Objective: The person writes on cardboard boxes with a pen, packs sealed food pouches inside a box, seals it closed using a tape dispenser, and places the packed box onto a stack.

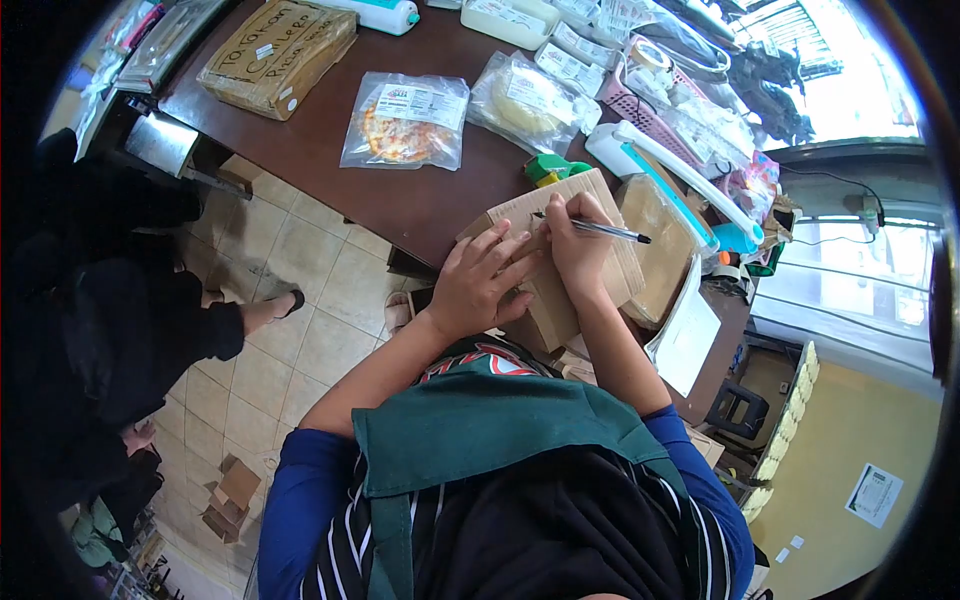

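A brown cardboard box (545,300) sits at the table's front edge. My right hand (580,245) is closed around a black-and-clear pen (610,231), its tip near the top of the box. My left hand (482,280) lies on the left part of the box with its fingers spread. Just behind the box is a green and yellow object (555,169). Farther back lie a sealed pizza pack (405,122) and a clear pack of something pale and round (525,103).
A taped box with handwriting (278,55) stands at the back left of the brown table (330,180). To the right are another wrapped box (655,245), papers (687,330) and a pink basket (650,110). A person in dark clothes (120,310) is at the left.
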The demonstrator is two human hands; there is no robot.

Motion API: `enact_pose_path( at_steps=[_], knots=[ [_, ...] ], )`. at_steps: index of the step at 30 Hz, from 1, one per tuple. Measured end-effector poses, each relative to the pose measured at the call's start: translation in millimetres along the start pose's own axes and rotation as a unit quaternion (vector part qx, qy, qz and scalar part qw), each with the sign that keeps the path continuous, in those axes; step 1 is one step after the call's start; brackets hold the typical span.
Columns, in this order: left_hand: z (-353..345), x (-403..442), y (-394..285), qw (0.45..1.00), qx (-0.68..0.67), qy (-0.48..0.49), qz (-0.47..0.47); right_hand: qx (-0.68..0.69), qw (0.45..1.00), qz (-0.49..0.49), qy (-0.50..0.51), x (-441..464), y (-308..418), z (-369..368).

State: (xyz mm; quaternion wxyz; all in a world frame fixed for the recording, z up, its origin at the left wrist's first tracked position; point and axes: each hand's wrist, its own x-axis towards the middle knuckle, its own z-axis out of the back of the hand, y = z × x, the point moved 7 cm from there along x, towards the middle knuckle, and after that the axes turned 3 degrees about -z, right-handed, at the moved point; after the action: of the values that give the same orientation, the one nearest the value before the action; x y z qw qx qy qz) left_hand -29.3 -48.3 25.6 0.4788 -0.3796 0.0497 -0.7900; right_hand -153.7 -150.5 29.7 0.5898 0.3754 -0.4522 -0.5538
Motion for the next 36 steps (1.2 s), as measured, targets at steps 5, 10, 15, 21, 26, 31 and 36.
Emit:
enact_pose_path(
  at_steps=[5, 10, 15, 21, 26, 31, 36],
  knots=[
    [1.0, 0.3, -0.6, 1.0, 0.004, -0.009, -0.004, -0.034, 0.999, 0.012, -0.005, 1.0, -3.2, 2.5],
    [2.0, 1.4, -0.6, 1.0, 0.0, -0.009, -0.003, 0.011, 1.0, -0.006, -0.013, 0.8, -1.2, 1.2],
    [-0.6, -0.3, -0.2, 1.0, 0.001, 0.011, 0.001, -0.018, 1.0, 0.012, -0.013, 0.9, 3.0, 2.4],
    [0.5, 0.2, -0.8, 1.0, 0.003, 0.014, 0.002, -0.031, 0.998, 0.051, -0.012, 1.7, 6.7, 8.3],
    [0.8, 1.0, -0.4, 1.0, 0.001, 0.019, 0.002, -0.076, 0.995, 0.061, -0.003, 7.4, -3.8, 9.8],
    [1.1, 0.9, -0.2, 1.0, -0.009, 0.019, 0.007, -0.048, 0.998, 0.046, 0.012, 5.4, -2.1, 6.7],
    [1.4, 1.3, -0.5, 1.0, -0.006, 0.01, 0.004, -0.053, 0.998, 0.044, 0.008, 6.8, -9.2, 7.1]
  ],
)
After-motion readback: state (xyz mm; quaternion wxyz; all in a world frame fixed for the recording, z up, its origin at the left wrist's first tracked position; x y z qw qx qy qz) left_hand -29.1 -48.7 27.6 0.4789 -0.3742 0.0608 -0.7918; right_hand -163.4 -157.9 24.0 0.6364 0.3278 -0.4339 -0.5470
